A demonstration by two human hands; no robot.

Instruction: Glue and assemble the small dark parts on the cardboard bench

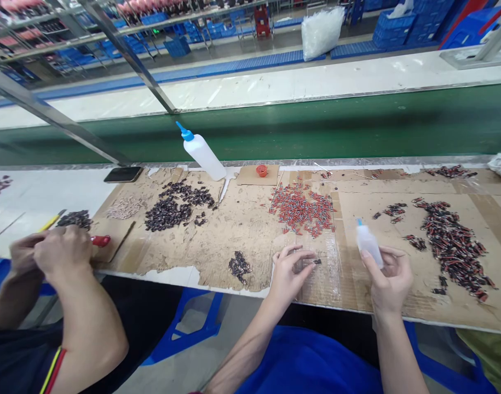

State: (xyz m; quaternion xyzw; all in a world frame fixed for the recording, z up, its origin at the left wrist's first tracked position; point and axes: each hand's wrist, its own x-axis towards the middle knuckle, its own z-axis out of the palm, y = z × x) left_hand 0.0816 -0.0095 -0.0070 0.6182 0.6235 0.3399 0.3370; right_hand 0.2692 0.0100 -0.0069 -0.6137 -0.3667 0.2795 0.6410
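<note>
My right hand (392, 279) grips a small translucent squeeze bottle (368, 244) with a blue tip, tilted up to the left above the cardboard. At the tips of the thumb and index finger of my left hand (290, 272) is a small black part (316, 261), just over a strip of clear tape. Beyond my hands lies a loose pile of small red parts (301, 208) with metal ends. To the left of my left hand is a little heap of black parts (239, 266). A large pile of joined red and black pieces (453, 246) spreads on the right.
A larger white bottle (205, 157) with a blue nozzle leans near the back edge. An orange-red cup (261, 171) sits on a cardboard piece. More black parts (168, 210) and a phone (122, 174) lie leftward. A co-worker's hands (65, 249) work at the left. A green-sided ledge (316, 128) runs behind.
</note>
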